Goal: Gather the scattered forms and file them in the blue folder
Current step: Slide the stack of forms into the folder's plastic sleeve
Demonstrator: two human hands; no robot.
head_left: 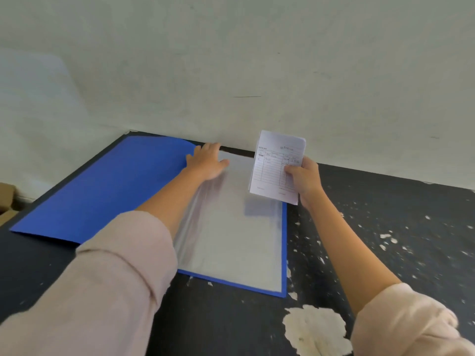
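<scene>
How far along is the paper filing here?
Gathering looks done: the right hand holds the stack of small white printed forms. The blue folder lies open on the black table, the left hand on its clear plastic sleeve. Sliding the forms in remains.

Hidden, blurred and cropped parts at the open folder

The left forearm and pink sleeve point(120, 265) cover the blue folder point(102, 186) along its middle, so its spine cannot be seen, and the sleeve runs out of the frame's lower edge; the clear sleeves point(231, 240) beside that arm are smeared with blur, so their number cannot be told; the forms point(277, 167) hide the right hand point(305, 179) palm and most fingers, their handwriting is too small to read, and how many sheets make the stack is unclear; a brown object point(6, 201) is cut off by the left edge; the right sleeve point(411, 322) is cropped at the bottom corner.
</scene>
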